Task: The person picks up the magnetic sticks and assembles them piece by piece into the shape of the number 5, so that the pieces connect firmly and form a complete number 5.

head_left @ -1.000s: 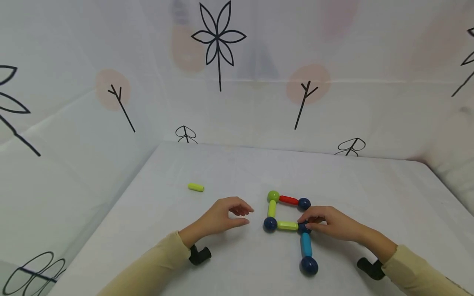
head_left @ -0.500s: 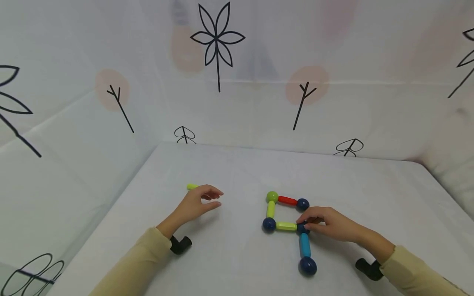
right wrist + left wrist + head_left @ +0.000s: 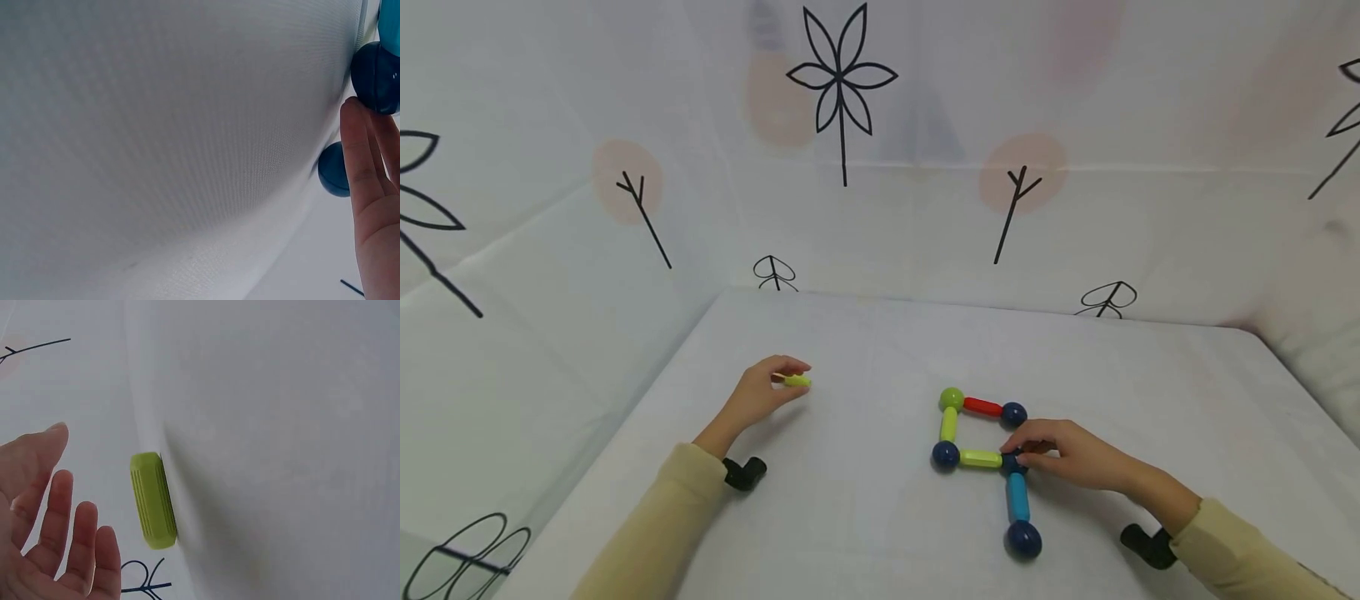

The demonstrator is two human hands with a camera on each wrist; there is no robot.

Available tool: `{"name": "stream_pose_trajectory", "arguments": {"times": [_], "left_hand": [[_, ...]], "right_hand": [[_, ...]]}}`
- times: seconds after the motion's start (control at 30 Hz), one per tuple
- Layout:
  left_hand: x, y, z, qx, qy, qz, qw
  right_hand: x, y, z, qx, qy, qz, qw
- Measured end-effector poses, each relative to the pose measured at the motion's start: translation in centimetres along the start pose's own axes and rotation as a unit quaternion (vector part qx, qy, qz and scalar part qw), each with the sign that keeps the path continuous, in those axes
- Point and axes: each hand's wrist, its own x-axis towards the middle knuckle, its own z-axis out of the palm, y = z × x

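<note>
My left hand hovers around a lime-green magnetic rod lying on the table. In the left wrist view, thumb and fingers are spread apart, with a gap between them and the rod. My right hand pinches a dark blue ball at the lower right corner of a rod-and-ball shape, partly covering it. That ball joins a lime rod and a light blue rod, which ends in another dark blue ball.
The shape continues with a dark blue ball at left, an upright lime rod, a green ball, a red rod and a dark blue ball. A patterned cloth wall stands behind the white table.
My left hand has moved left and away from beside the shape to the loose lime rod. My right hand has stayed at the corner ball.
</note>
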Motion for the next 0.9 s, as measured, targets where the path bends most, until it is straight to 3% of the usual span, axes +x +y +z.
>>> {"name": "stream_pose_trajectory", "arguments": {"times": [0.13, 0.23, 0.47, 0.9], "left_hand": [[0.5, -0.9, -0.6, 0.016, 0.0, -0.004, 0.9999], [0.8, -1.4, -1.0, 0.031, -0.018, -0.014, 0.9993], [1.3, -2.1, -1.2, 0.05, -0.076, -0.083, 0.9924], [1.9, -2.5, -1.0, 0.059, -0.074, -0.121, 0.9882]], "right_hand": [[0.0, -0.1, 0.0, 0.0, -0.001, 0.007, 1.0], [0.0, -0.1, 0.0, -0.001, -0.001, 0.011, 0.9999], [0.0, -0.2, 0.0, -0.001, 0.0, 0.008, 1.0], [0.0, -0.1, 0.0, 0.0, -0.001, 0.003, 1.0]]}}
